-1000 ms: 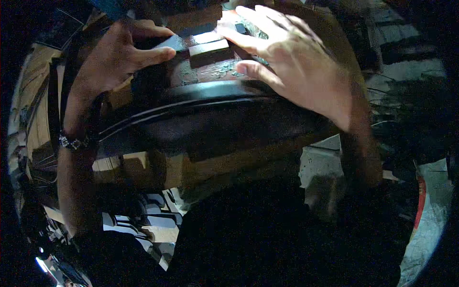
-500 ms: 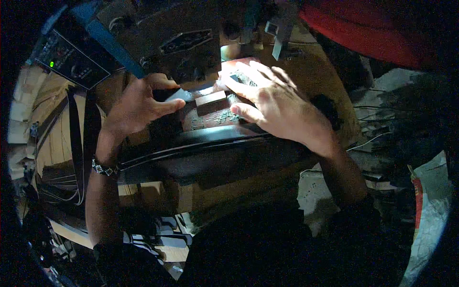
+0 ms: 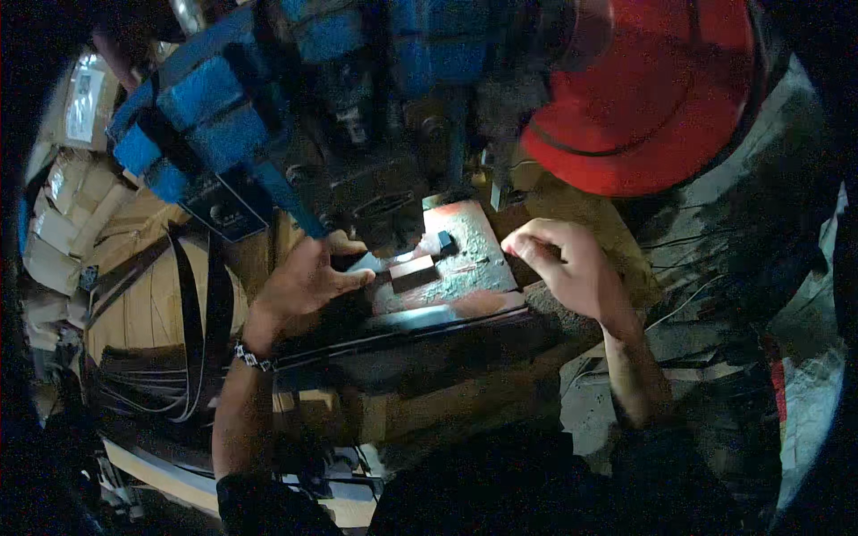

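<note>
My left hand (image 3: 308,277) is at the left of a brightly lit metal plate (image 3: 483,255) on the machine (image 3: 384,183). Its thumb and forefinger pinch a flat dark strip (image 3: 364,263) whose end catches the light; most of it is hidden. Beside the fingertips, a small block (image 3: 415,272) with a pale top sits on the plate. Farther right is a small dark block (image 3: 444,240). Scraps or worn patches speckle the plate. Right of the plate, my right hand (image 3: 572,268) is raised with its fingers curled in; whether they hold anything is hidden.
Long black straps (image 3: 192,313) hang at the left over a wooden surface (image 3: 138,299). Blue machine parts (image 3: 201,94) rise at the far left. A large red rounded object (image 3: 635,116) overhangs the far right. A thin pale cable (image 3: 688,299) runs at the right.
My right hand has left the plate and drawn off to the right, its fingers curling. My left hand keeps its pinch. The view has tilted up, showing more of the blue and red parts.
</note>
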Action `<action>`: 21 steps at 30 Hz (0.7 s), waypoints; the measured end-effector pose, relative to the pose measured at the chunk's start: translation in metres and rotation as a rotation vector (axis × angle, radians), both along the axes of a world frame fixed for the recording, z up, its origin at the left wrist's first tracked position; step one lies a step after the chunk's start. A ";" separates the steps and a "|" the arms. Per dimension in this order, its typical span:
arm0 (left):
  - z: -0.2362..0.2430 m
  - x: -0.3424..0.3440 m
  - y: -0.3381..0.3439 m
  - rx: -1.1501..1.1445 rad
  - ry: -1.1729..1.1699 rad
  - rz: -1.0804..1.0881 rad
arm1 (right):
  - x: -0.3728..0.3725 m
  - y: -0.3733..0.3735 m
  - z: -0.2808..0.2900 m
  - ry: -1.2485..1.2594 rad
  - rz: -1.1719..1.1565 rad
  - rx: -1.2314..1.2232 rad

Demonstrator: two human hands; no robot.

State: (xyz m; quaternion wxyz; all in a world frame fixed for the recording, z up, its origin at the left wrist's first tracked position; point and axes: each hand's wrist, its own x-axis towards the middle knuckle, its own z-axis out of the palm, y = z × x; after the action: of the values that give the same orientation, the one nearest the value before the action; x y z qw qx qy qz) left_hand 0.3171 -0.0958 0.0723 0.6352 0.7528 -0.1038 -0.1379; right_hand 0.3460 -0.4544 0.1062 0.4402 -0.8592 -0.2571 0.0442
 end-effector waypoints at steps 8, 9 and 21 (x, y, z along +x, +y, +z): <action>0.036 -0.002 -0.032 0.599 -0.132 0.092 | -0.004 0.011 0.027 0.166 -0.335 0.182; 0.041 -0.003 -0.035 0.662 -0.158 0.091 | 0.004 0.015 0.013 0.099 -0.328 0.233; 0.035 -0.004 -0.027 0.785 -0.247 0.040 | -0.006 0.006 0.013 0.100 -0.329 0.120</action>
State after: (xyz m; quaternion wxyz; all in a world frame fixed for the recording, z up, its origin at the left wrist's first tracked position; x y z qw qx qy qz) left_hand 0.3134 -0.1231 0.1070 0.2848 0.9508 -0.1043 -0.0633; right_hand 0.3403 -0.4482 0.1195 0.5043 -0.8585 -0.0931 -0.0014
